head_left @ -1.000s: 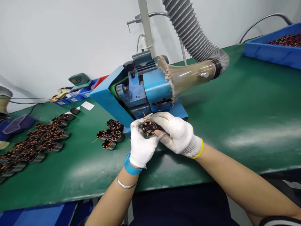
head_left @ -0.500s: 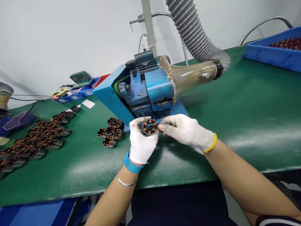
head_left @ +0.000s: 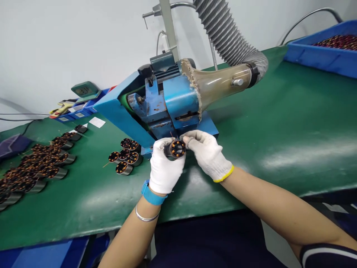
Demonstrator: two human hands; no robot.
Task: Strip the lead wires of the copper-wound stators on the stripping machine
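My left hand [head_left: 167,163], in a white glove, is wrapped round a motor stator [head_left: 177,148], a round metal ring with black insulation and copper windings. The stator's wound face is turned towards me, and a thin copper wire stands up from its top. My right hand [head_left: 205,150], gloved with a yellow cuff, is closed in a pinch at the stator's right edge. Whatever lies between those fingertips is hidden. Just behind both hands is the blue belt-driven machine [head_left: 181,95]. To the left stands a small group of stators [head_left: 124,156] on the green table [head_left: 92,193].
Many more stators [head_left: 39,163] crowd the table's left side. A grey hose [head_left: 225,33] joins a clear funnel [head_left: 223,83] on the machine. A blue bin [head_left: 315,57] of small parts stands far right. Behind, at left, are small blue trays [head_left: 79,111] and a white paper [head_left: 97,122].
The stator has been tilted so that more of its left side wall shows. My right hand has come in closer to its right edge. The whole view has shifted slightly.
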